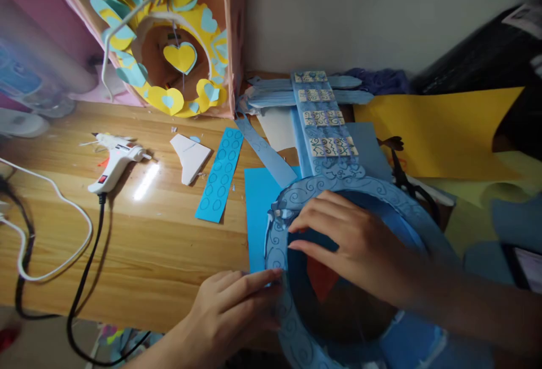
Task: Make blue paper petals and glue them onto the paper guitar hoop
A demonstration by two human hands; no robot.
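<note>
A blue paper ring (pixel 277 239) with drawn swirls lies at the table's front edge, on a bright blue sheet (pixel 258 211). My left hand (pixel 231 307) pinches the ring's lower left rim, fingers pressed together on it. My right hand (pixel 351 239) reaches across the ring from the right, its fingertips resting on the inner edge of the left rim near a small crumpled paper bit (pixel 277 211). A long blue band (pixel 326 126) with patterned tiles runs from the ring's top toward the wall.
A white glue gun (pixel 114 163) with a black cord lies left on the wooden table (pixel 148 233). Nearby lie a white folded paper (pixel 190 157) and a blue strip with ovals (pixel 220 174). A yellow-and-blue heart wreath box (pixel 169 36) stands behind. Yellow card (pixel 436 132) and black scissors (pixel 406 180) lie right.
</note>
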